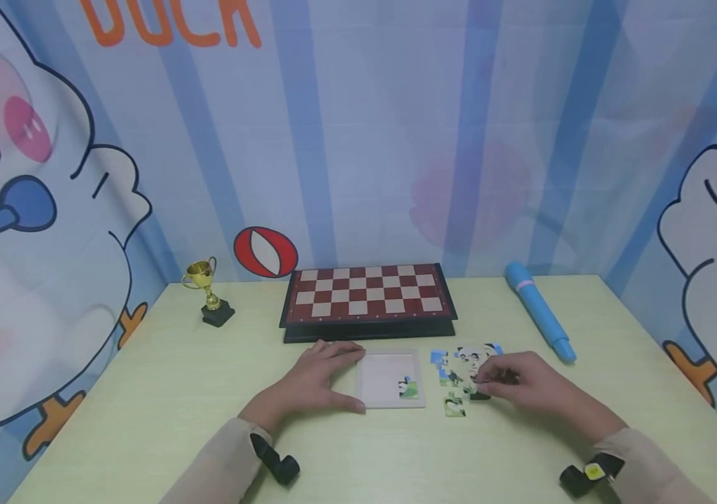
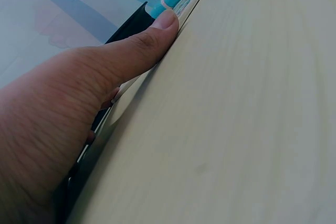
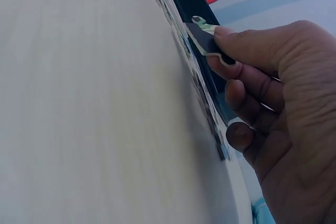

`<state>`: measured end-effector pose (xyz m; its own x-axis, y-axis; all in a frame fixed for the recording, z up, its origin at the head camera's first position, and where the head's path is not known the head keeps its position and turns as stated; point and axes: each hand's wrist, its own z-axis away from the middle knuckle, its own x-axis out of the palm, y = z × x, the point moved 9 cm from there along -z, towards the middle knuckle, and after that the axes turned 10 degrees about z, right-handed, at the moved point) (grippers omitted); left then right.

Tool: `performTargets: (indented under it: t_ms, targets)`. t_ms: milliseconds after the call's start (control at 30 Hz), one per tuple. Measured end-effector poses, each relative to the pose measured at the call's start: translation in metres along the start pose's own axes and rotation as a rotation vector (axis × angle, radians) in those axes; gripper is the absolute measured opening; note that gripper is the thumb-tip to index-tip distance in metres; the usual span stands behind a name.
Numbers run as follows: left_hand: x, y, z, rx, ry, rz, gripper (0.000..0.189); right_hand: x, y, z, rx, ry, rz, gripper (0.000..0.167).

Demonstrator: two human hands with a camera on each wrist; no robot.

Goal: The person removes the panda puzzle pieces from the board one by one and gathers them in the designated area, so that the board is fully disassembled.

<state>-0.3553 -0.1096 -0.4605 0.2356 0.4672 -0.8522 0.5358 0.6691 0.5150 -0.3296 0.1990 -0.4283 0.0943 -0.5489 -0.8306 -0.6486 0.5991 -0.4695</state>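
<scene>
My left hand (image 1: 314,381) rests at the left side of a pale puzzle tray (image 1: 377,371), thumb and forefinger spread, touching its edge. In the left wrist view the thumb (image 2: 142,48) lies extended along that edge. One panda-patterned piece (image 1: 407,389) sits in the tray's lower right corner. My right hand (image 1: 522,381) is over the loose puzzle pieces (image 1: 454,406) to the right of the tray. Between thumb and forefinger it pinches a jigsaw piece (image 3: 202,38), seen edge-on in the right wrist view; the other fingers are curled.
Behind the tray lies a red-and-white chessboard (image 1: 367,294) with a dark case. A small gold trophy (image 1: 207,290) stands at the back left. To the right lies a blue cylinder (image 1: 541,311). A printed duck curtain (image 1: 384,140) hangs behind the table (image 1: 396,462).
</scene>
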Motion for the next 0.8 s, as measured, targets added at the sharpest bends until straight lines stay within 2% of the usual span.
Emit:
performTargets:
  t_ms: [200,367,533,800]
  targets:
    - [0.0,-0.001,-0.001,0.005,0.003,-0.006,0.102,0.0,0.003,0.01,0.009,-0.077,-0.068,0.008]
    - [0.001,-0.003,-0.002,-0.01,-0.005,-0.009,0.104,-0.001,-0.001,0.011,-0.055,-0.083,-0.088,0.006]
    - [0.0,-0.002,-0.001,-0.005,-0.003,-0.001,0.103,-0.002,-0.005,0.011,-0.115,-0.058,-0.051,0.009]
    - [0.002,-0.004,-0.001,-0.018,-0.007,0.0,0.104,-0.004,-0.008,0.011,-0.134,-0.045,0.038,0.009]
